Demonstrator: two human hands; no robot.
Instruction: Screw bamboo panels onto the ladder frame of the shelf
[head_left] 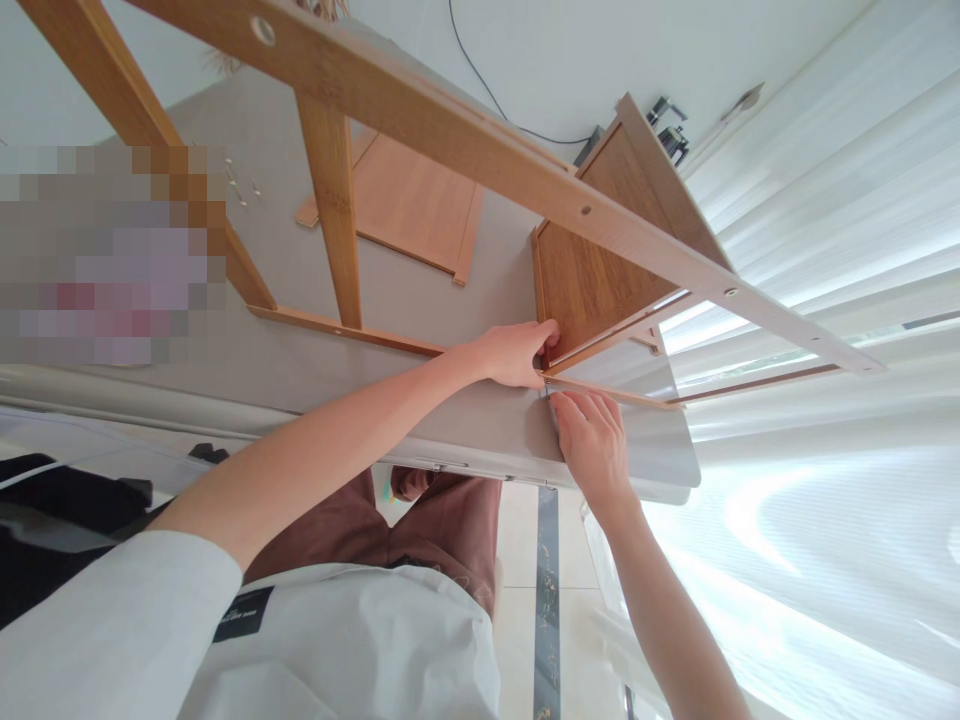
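One wooden panel (589, 290) gripped, left hand (519, 353) — right hand (592, 435) beside rail (405, 342), hold unclear.

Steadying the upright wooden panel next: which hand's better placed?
Likely the left hand: it's right at the near bottom corner of the panel. The right hand is farther off, nearer the table's front edge.

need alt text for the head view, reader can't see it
A person's left hand touches the lower corner of an upright wooden panel beside the lower rail of a wooden frame, while the right hand curls close by, its grip hidden. Another panel lies flat on the gray table, and sheer white curtains hang at the picture's right.
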